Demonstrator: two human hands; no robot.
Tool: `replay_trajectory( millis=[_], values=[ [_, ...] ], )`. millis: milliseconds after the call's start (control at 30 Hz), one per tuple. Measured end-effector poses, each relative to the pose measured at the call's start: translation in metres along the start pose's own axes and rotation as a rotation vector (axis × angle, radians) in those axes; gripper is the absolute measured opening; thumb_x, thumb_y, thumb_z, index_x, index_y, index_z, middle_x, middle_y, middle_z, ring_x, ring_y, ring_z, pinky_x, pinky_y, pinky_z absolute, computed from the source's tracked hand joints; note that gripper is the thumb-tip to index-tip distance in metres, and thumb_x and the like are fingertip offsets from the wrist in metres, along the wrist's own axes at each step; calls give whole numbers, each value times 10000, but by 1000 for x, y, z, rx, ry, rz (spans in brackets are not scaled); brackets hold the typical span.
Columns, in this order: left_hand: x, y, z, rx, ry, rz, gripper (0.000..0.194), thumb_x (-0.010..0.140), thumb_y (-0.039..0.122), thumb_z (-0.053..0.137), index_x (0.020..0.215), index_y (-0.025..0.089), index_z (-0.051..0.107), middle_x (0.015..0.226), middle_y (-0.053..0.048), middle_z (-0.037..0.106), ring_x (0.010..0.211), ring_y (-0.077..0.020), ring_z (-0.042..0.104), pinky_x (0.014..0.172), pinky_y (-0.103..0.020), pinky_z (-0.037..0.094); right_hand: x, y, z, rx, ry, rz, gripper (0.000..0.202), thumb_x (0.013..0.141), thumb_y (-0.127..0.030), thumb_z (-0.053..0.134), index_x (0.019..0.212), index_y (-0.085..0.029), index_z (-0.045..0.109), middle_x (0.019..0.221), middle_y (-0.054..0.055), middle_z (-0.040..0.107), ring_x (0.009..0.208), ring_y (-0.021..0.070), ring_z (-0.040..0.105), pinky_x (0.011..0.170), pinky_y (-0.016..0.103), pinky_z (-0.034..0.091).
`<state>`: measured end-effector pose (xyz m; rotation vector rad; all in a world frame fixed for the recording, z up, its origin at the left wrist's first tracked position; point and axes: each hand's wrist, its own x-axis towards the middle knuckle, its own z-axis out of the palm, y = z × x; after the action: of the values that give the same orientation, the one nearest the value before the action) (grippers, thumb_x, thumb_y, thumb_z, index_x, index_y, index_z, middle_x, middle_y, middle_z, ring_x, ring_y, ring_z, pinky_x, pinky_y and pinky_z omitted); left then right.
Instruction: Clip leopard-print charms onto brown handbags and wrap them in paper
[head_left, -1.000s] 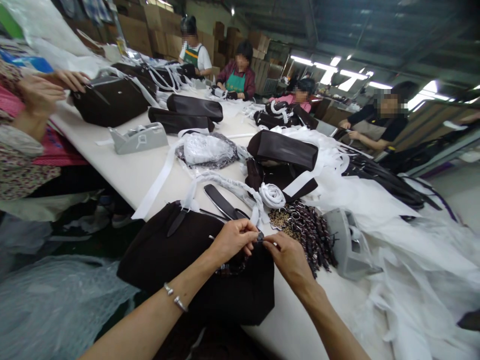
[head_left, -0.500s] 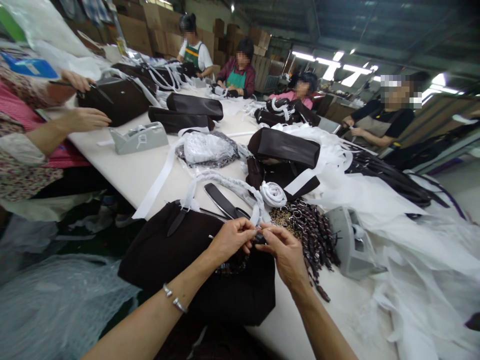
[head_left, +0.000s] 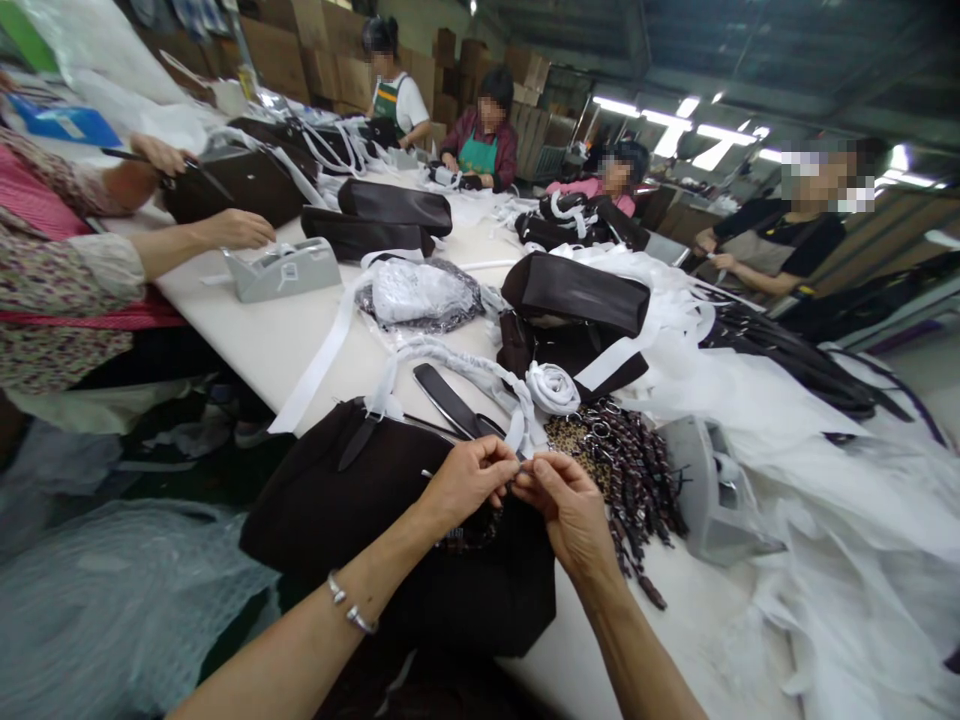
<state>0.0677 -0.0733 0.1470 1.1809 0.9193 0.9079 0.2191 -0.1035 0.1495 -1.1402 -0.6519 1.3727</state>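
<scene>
A dark brown handbag (head_left: 315,510) lies at the table's near edge, directly under both hands. Its handle (head_left: 457,352) is wrapped in white material and arches away from me. My left hand (head_left: 472,480) is closed in a pinch near the base of that handle. Fingertip to fingertip with it, my right hand (head_left: 562,490) pinches too. Something small and dark sits between the fingers, too hidden to name. Below my left hand, a braided dark charm (head_left: 469,535) rests against the bag. A black strap (head_left: 450,400) lies just behind the bag.
Right of my hands are a pile of braided cords with metal rings (head_left: 622,480), a white roll (head_left: 553,388) and a grey tape dispenser (head_left: 712,490). More brown bags (head_left: 574,290) stand beyond. A co-worker's hand (head_left: 244,229) is near another dispenser (head_left: 285,270). Bubble wrap (head_left: 127,600) lies lower left.
My fingertips have shifted slightly, still pinched together over the bag. The co-worker's hand at left has moved right, to the tape dispenser. The whole view has shifted a little.
</scene>
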Motion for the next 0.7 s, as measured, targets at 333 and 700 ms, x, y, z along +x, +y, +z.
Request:
replay_trajectory(
  millis=[333, 700],
  values=[
    [-3, 1, 0, 149, 2, 63, 189, 828, 341, 581, 822, 153, 604, 667, 21, 587, 529, -95, 535, 473, -188, 457, 0, 8, -3, -125, -19, -37, 244, 688, -342, 819, 821, -178, 698, 782, -10, 686, 697, 133, 657, 713, 286, 594],
    [-4, 5, 3, 218, 23, 60, 140, 830, 290, 556, 789, 160, 590, 659, 23, 590, 538, -104, 533, 484, -190, 431, 0, 10, -3, -241, -33, -71, 270, 696, -380, 804, 839, -174, 707, 774, 6, 703, 708, 164, 666, 734, 316, 582]
  ],
)
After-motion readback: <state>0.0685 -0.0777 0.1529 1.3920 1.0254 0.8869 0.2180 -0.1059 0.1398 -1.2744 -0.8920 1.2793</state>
